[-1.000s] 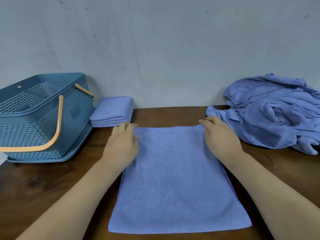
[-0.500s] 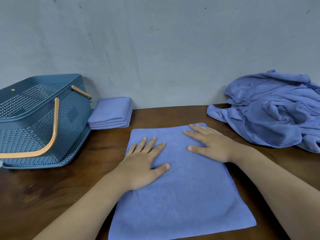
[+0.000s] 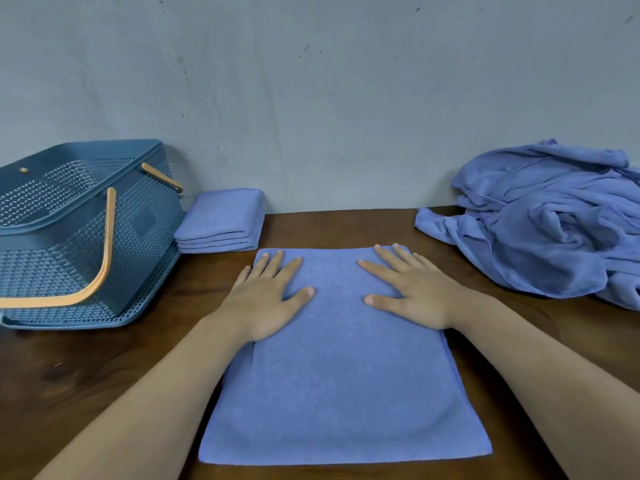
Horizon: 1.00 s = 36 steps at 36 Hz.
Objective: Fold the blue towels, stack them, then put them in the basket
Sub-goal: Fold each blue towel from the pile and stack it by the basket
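A blue towel, folded over once, lies flat on the wooden table in front of me. My left hand rests palm down on its far left part, fingers straight and spread. My right hand lies flat on its far right part in the same way. A small stack of folded blue towels sits against the wall, right of the blue basket with orange handles. A heap of unfolded blue towels lies at the far right.
The grey wall closes off the back of the dark wooden table. The basket stands at the table's far left, its near handle hanging down over the front side.
Both hands let go of the towel's far corners and went flat on it. Since half a second ago they have slid outward and toward the far edge.
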### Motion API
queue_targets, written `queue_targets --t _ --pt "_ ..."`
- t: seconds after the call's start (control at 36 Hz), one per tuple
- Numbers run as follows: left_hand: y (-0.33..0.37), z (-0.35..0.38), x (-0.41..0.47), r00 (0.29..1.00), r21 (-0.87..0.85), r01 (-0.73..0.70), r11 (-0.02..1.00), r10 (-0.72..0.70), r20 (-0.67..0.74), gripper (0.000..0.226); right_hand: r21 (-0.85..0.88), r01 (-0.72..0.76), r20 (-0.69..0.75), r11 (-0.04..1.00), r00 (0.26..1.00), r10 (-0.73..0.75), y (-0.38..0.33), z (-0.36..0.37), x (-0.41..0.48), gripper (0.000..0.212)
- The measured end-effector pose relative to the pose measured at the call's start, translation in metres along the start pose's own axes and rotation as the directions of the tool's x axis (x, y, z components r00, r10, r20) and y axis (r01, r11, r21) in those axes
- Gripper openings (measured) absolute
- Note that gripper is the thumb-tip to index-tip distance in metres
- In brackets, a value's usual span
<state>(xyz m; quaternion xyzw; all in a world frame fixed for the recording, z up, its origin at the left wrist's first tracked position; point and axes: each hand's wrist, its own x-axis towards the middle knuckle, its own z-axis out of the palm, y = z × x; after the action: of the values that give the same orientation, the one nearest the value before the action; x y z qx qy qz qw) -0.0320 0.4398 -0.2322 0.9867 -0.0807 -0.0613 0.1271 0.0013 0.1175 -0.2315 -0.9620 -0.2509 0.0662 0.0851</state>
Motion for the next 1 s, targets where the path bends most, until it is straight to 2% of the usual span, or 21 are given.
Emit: queue_targets --t 0.06,0.14,0.17,0.22,0.31,0.42,0.5,0.61,0.75,0.81,0.92,1.0 --pt "0.0 0.0 0.001 0.999 -0.086 0.006 0.996 -0.009 -0.042 0.071 0.0 -0.008 0.012 1.0 1.0 0.008 -0.003 -0.002 -0.001 0.078" --pt "-0.001 -0.008 -0.005 0.977 -0.327 -0.003 0.945 -0.066 -0.201 0.051 -0.011 -0.048 -0.035 0.999 0.998 0.048 -0.009 -0.004 -0.008 0.073" --pt "0.0 -0.01 -0.012 0.965 -0.304 -0.037 0.952 -0.044 -0.257 0.047 -0.035 -0.059 -0.076 0.998 0.996 0.056 -0.014 -0.005 -0.013 0.069" --pt "0.007 -0.011 -0.03 0.948 -0.142 -0.114 0.983 0.065 -0.313 0.045 -0.072 -0.073 -0.132 0.995 0.989 0.063 -0.031 -0.007 -0.027 0.061" --pt "0.023 0.0 -0.064 0.948 0.006 -0.203 0.979 0.198 -0.249 0.054 -0.019 -0.071 -0.111 0.997 0.991 0.069 -0.069 -0.005 -0.056 0.061" --pt "0.033 0.025 -0.098 0.966 -0.013 -0.217 0.976 0.213 -0.149 0.06 0.042 -0.018 0.014 0.999 1.0 0.017 -0.105 0.007 -0.094 0.072" --pt "0.029 0.028 -0.104 0.957 -0.019 -0.249 0.968 0.243 -0.158 0.066 -0.001 -0.047 0.009 0.999 0.999 0.047 -0.101 0.017 -0.112 0.075" --pt "0.026 0.023 -0.106 0.971 0.0 -0.21 0.978 0.208 -0.12 0.072 -0.032 -0.098 0.001 0.995 0.995 0.098 -0.094 0.018 -0.123 0.077" --pt "0.031 0.019 -0.108 0.99 0.094 -0.14 0.986 0.138 0.03 0.076 -0.034 -0.121 0.034 0.992 0.992 0.123 -0.1 0.015 -0.122 0.078" --pt "0.035 0.016 -0.109 0.992 0.088 -0.121 0.989 0.119 0.03 0.077 -0.041 -0.126 0.029 0.991 0.991 0.127 -0.108 0.014 -0.123 0.075" --pt "0.044 0.014 -0.116 0.985 0.124 -0.137 0.983 0.148 -0.084 0.079 -0.014 -0.096 -0.002 0.995 0.995 0.096 -0.139 0.022 -0.127 0.078" --pt "0.05 0.021 -0.134 0.982 0.063 -0.186 0.981 0.186 -0.001 0.078 -0.013 -0.078 0.004 0.997 0.997 0.078 -0.148 0.034 -0.133 0.083"
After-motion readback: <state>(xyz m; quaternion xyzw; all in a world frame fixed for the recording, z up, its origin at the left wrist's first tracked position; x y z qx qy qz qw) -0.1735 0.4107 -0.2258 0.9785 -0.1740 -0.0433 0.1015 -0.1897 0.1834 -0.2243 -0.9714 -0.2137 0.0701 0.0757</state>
